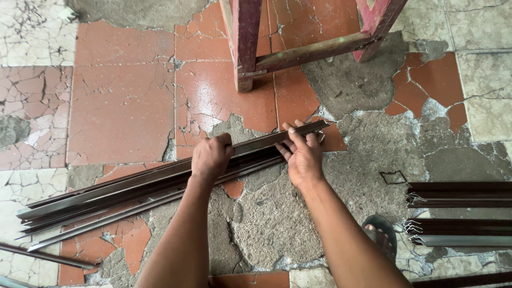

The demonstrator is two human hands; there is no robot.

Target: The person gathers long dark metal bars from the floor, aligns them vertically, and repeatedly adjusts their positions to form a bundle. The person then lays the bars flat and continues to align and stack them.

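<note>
Light: even, soft daylight, moderately bright, no single source evident.
Shadows: faint, diffuse beneath the forearms and the metal strips (160, 184).
Glare: mild sheen on the red floor tiles (122, 106) and along the strip edges.
Focus: sharp at centre.
Edges: slight wide-angle stretch, corners a little softer.

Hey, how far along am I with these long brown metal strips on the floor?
Looks done: several strips lie gathered in one bundle on the cracked tile floor. In hand: your left hand grips the top strip while your right hand steadies the bundle's end. Left, by the look of it: more strips at the right edge and one loose strip at lower left lie apart from the bundle.
</note>
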